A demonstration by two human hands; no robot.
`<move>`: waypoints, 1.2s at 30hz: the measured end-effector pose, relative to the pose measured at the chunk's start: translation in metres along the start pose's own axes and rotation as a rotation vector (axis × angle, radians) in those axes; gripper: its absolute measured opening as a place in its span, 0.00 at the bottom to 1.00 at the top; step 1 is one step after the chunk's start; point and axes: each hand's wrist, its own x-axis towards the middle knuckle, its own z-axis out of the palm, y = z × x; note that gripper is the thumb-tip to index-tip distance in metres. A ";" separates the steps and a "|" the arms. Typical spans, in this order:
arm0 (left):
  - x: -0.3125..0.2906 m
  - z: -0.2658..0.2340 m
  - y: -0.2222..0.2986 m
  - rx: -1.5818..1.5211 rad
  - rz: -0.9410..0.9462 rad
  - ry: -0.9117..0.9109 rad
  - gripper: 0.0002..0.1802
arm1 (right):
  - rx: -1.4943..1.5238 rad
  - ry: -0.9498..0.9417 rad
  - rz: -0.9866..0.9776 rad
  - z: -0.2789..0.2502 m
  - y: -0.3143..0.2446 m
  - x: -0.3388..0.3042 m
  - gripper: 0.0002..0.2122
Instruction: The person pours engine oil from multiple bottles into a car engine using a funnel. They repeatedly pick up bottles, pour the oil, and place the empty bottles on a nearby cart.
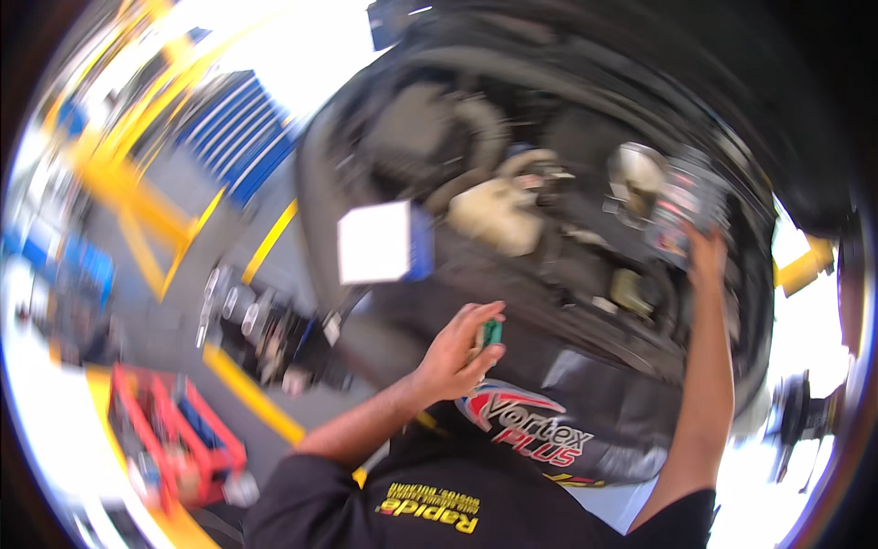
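Observation:
My left hand (457, 355) is in front of the car's engine bay, its fingers closed round a small green object (493, 333), partly hidden and too blurred to name. At the right of the bay, my right hand (706, 252) grips a dark grey plastic bottle (690, 197) with a coloured label. The bottle is tilted, its upper end away from me. Just left of it stands a shiny, rounded metal vessel (637, 181); blur hides whether the two touch.
A white and blue box (375, 242) sits at the bay's left front edge. A dark printed cover (585, 403) drapes the car's front. The raised hood (732, 64) hangs above. On the left are a red trolley (174, 439), a blue cabinet (236, 137) and yellow frames (137, 192).

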 end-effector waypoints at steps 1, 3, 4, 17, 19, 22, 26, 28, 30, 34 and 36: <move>-0.023 -0.012 0.016 0.039 -0.082 0.023 0.31 | 0.167 -0.039 -0.008 -0.009 -0.006 -0.009 0.29; -0.068 -0.032 0.039 0.122 -0.210 0.113 0.31 | 0.280 -0.096 -0.139 -0.001 -0.023 -0.038 0.27; -0.091 -0.038 0.048 0.151 -0.254 0.172 0.32 | 0.336 -0.154 -0.242 0.010 -0.031 -0.061 0.27; -0.215 -0.152 0.100 0.255 -0.488 0.382 0.53 | 0.521 -1.377 -0.003 0.261 -0.091 -0.487 0.35; -0.247 -0.171 0.083 0.242 -0.554 0.412 0.51 | 0.485 -1.456 0.245 0.287 -0.095 -0.520 0.34; -0.293 -0.196 0.062 0.216 -0.650 0.459 0.46 | 0.339 -1.565 0.127 0.335 -0.079 -0.554 0.36; -0.363 -0.227 0.036 0.248 -0.688 0.613 0.41 | 0.185 -1.693 -0.340 0.402 -0.100 -0.591 0.40; -0.389 -0.245 0.036 0.228 -0.766 0.738 0.39 | 0.008 -1.746 -0.346 0.432 -0.124 -0.604 0.40; -0.419 -0.260 0.025 0.311 -0.918 0.811 0.38 | -0.148 -1.771 -0.349 0.459 -0.124 -0.612 0.41; -0.509 -0.243 -0.026 0.436 -1.288 0.722 0.40 | -0.429 -1.839 -0.446 0.483 -0.094 -0.621 0.34; -0.547 -0.217 -0.053 0.345 -1.267 1.004 0.40 | -0.514 -1.920 -0.488 0.484 -0.082 -0.622 0.31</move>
